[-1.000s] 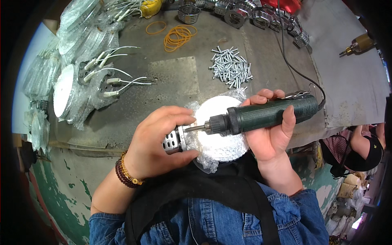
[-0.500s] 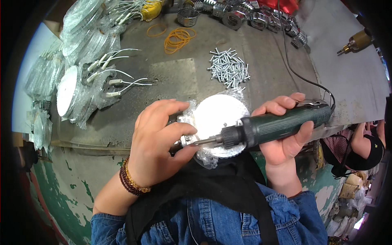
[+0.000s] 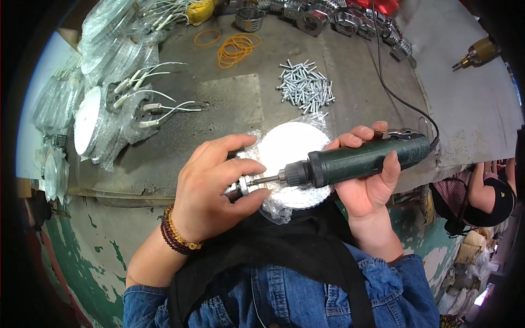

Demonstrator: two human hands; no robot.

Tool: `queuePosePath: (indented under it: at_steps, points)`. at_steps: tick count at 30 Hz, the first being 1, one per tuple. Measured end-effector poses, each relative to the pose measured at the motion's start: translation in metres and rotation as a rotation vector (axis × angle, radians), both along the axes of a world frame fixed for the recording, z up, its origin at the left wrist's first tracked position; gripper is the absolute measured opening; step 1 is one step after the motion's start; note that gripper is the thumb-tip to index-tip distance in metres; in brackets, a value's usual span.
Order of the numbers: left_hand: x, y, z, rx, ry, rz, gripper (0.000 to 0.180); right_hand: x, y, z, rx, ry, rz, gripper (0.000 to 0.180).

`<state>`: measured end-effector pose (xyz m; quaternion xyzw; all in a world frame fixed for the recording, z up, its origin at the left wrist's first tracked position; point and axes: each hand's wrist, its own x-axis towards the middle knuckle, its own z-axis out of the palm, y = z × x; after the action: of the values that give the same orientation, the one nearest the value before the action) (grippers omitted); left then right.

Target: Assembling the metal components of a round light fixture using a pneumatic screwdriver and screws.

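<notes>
A dark green electric screwdriver (image 3: 361, 164) lies across the grip of my right hand (image 3: 363, 194), its bit pointing left. The bit's tip meets a small metal fitting (image 3: 244, 183) at the left side of a round white disc (image 3: 290, 142). My left hand (image 3: 202, 183) is closed round that fitting, thumb below and fingers above, hiding much of it. Clear bubble wrap (image 3: 279, 212) shows around the disc's edge. Whether a screw sits at the bit's tip is too small to tell. A pile of silver screws (image 3: 305, 87) lies beyond the disc.
Wrapped white discs with wired sockets (image 3: 104, 123) are stacked at the left. Orange rubber bands (image 3: 238, 50) and a row of metal housings (image 3: 317, 19) lie farther back. A black cord (image 3: 383, 74) runs to the screwdriver. Another tool (image 3: 476, 53) is at far right, near another person (image 3: 486, 197).
The screwdriver has shifted left and slightly away from me, its bit now at the fitting between my left fingers. My left hand keeps its hold.
</notes>
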<state>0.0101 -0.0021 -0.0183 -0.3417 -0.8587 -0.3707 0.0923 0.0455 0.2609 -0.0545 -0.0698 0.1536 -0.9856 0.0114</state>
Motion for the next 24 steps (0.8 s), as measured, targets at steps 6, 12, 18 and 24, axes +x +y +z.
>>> queuePosePath:
  at_steps: [6,12,18,24]
  points:
    - [0.001,0.008,-0.003,0.018,0.094,0.044,0.032,0.002,-0.004,-0.002,-0.066,-0.044,0.002,0.038]
    - [0.000,0.010,-0.007,0.045,0.147,0.060,0.030,0.001,-0.008,0.000,-0.061,-0.045,0.000,0.037]
    - [0.001,0.011,-0.007,0.042,0.118,0.071,0.032,-0.004,-0.009,-0.001,-0.057,-0.044,0.016,0.038]
    - [0.001,0.010,-0.006,0.020,0.120,0.047,0.038,-0.004,-0.004,0.003,-0.026,0.047,-0.004,0.038]
